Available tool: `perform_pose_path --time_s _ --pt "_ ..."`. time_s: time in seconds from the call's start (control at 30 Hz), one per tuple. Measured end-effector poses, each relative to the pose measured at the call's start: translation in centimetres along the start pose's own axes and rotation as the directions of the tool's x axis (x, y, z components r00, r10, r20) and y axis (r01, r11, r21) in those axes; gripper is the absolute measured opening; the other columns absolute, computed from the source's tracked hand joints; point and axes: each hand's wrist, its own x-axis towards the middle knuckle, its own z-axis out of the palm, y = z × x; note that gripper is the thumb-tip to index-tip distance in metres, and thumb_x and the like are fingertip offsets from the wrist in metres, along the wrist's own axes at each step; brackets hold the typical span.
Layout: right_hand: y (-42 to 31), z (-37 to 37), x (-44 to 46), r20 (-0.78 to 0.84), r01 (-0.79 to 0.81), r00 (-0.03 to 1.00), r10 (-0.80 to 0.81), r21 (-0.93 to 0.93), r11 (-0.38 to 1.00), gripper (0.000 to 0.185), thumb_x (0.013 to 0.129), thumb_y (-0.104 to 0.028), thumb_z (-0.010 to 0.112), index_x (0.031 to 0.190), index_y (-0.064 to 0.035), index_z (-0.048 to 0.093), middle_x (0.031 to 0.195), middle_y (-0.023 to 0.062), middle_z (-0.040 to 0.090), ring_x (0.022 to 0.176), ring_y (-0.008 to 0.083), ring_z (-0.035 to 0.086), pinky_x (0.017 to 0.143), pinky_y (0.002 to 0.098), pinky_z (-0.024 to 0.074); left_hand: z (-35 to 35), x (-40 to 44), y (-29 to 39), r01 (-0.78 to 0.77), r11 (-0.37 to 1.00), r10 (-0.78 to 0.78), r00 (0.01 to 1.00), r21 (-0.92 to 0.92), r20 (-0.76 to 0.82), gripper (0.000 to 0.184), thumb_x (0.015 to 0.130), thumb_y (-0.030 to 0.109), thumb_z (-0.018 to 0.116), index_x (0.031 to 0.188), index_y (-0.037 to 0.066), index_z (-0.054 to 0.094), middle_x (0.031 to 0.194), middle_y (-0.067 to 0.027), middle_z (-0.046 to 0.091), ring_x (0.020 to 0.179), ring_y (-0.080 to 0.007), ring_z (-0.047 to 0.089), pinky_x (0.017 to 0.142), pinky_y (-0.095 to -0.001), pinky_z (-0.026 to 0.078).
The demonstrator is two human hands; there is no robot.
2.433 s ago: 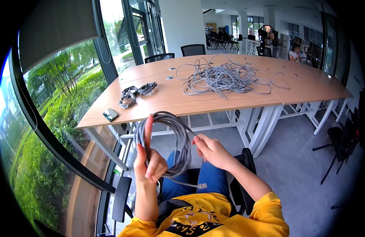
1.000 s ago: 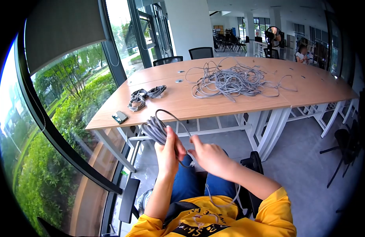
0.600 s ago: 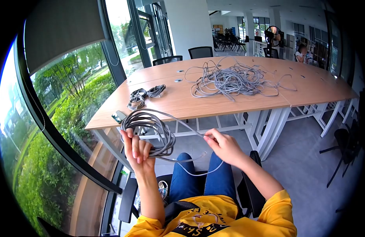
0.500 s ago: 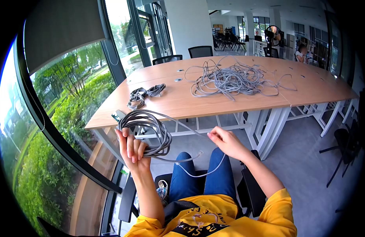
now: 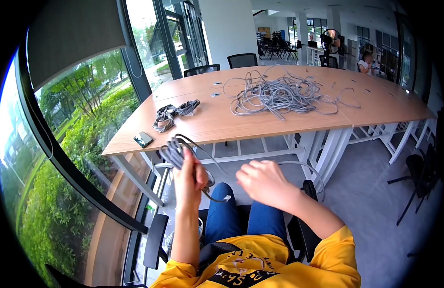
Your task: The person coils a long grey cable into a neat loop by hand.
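Observation:
My left hand (image 5: 189,175) is wrapped round a coil of grey cable (image 5: 173,152), held up in front of the table's near edge. One cable end with a clear plug (image 5: 227,198) hangs over my knee. To the right, my right hand (image 5: 262,180) is closed on the cable's loose length (image 5: 306,165), which arcs out beyond it to the right. A large tangle of grey cable (image 5: 284,94) lies on the table (image 5: 222,126). Small cable bundles (image 5: 165,117) rest on its left part, with a phone-like object (image 5: 143,139) near the left edge.
Black chairs (image 5: 242,60) stand behind the table. A fan (image 5: 331,41) and a seated person (image 5: 365,63) are at the back right. Windows run along the left side, and another black chair (image 5: 416,170) stands at the right. An armrest (image 5: 156,240) is beside my left arm.
The coil has turned from an open loop facing me to nearly edge-on, and my left hand has shifted right. The loose cable length now swings out to the right of my right hand.

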Motion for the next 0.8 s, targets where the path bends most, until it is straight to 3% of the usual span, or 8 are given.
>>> perform_pose_path --time_s 0.13,0.2,0.4,0.47,0.53,0.63,0.73,0.8 --pt "-0.8 -0.2 0.5 0.050 0.100 0.993 -0.105 0.096 0.990 0.011 0.060 -0.007 0.056 0.070 -0.0053 0.054 0.069 0.0051 0.054 0.068 0.0191 0.054 0.057 0.0299 0.0442 1.1 0.0 -1.7 0.113 0.975 -0.117 0.993 0.191 0.014 0.036 0.087 0.033 0.041 0.065 0.005 0.044 0.043 -0.0039 0.044 0.032 -0.0089 0.035 0.032 -0.0204 0.026" --pt "-0.4 0.3 0.3 0.071 0.101 0.991 -0.111 0.127 0.987 0.012 0.060 -0.007 0.057 0.071 -0.0050 0.054 0.070 0.0050 0.054 0.071 0.0182 0.054 0.057 0.0297 0.0445 1.6 -0.2 -2.2 0.144 0.980 -0.154 0.986 0.139 0.064 0.038 0.088 0.031 0.039 0.061 0.005 0.042 0.054 -0.0097 0.053 0.044 -0.0122 0.049 0.041 -0.0206 0.041" --pt "-0.5 -0.2 0.1 0.059 0.083 0.993 -0.100 0.243 0.967 0.009 0.060 -0.006 0.057 0.068 -0.0037 0.055 0.075 0.0060 0.052 0.073 0.0179 0.053 0.056 0.0284 0.0449 1.7 0.3 -2.8 0.221 0.965 -0.232 0.970 0.143 0.070 0.037 0.087 0.031 0.041 0.061 0.004 0.043 0.060 -0.0096 0.054 0.049 -0.0120 0.051 0.043 -0.0224 0.043" --pt "-0.6 -0.1 0.3 -0.039 0.153 0.988 -0.148 0.186 0.971 0.006 0.061 -0.008 0.057 0.061 -0.0034 0.053 0.075 0.0048 0.050 0.069 0.0172 0.052 0.055 0.0287 0.0441 1.7 0.1 -3.0 0.352 0.912 -0.377 0.922 0.209 0.089 0.036 0.085 0.031 0.045 0.060 0.006 0.046 0.059 -0.0049 0.053 0.050 -0.0090 0.050 0.042 -0.0214 0.040" --pt "-0.7 -0.5 0.4 0.029 0.159 0.986 -0.164 0.142 0.977 0.008 0.061 -0.007 0.056 0.067 -0.0022 0.052 0.081 0.0064 0.050 0.071 0.0172 0.052 0.057 0.0279 0.0443 1.5 0.0 -4.5 0.298 0.915 -0.336 0.936 0.272 0.103 0.030 0.084 0.031 0.049 0.063 0.009 0.051 0.056 0.0014 0.050 0.047 -0.0051 0.046 0.039 -0.0196 0.033" --pt "-0.9 -0.5 0.7 -0.034 0.113 0.993 -0.110 0.112 0.987 0.019 0.064 -0.016 0.060 0.074 -0.0027 0.051 0.077 0.0064 0.051 0.067 0.0180 0.054 0.054 0.0294 0.0444 1.4 0.0 -4.5 0.285 0.932 -0.329 0.925 0.223 0.192 0.031 0.084 0.031 0.048 0.065 0.006 0.052 0.055 -0.0003 0.050 0.044 -0.0072 0.047 0.037 -0.0203 0.035" --pt "0.4 -1.9 0.7 0.008 -0.118 0.993 0.122 0.327 0.938 0.039 0.066 -0.041 0.063 0.076 -0.0059 0.050 0.061 0.0064 0.055 0.047 0.0219 0.054 0.046 0.0330 0.0424 1.8 -0.3 -2.6 0.401 0.846 -0.482 0.857 0.350 0.183 0.036 0.085 0.032 0.045 0.065 0.002 0.050 0.050 -0.0072 0.051 0.034 -0.0133 0.048 0.031 -0.0220 0.037" --pt "1.7 -3.5 0.2 0.237 -0.291 0.947 0.219 0.335 0.896 0.035 0.071 -0.040 0.059 0.073 -0.0065 0.049 0.052 0.0082 0.053 0.048 0.0230 0.054 0.045 0.0319 0.0398 0.3 0.4 -1.9 0.412 0.834 -0.495 0.853 0.368 0.166 0.037 0.084 0.034 0.045 0.065 0.002 0.049 0.046 -0.0082 0.050 0.031 -0.0134 0.046 0.028 -0.0217 0.036"
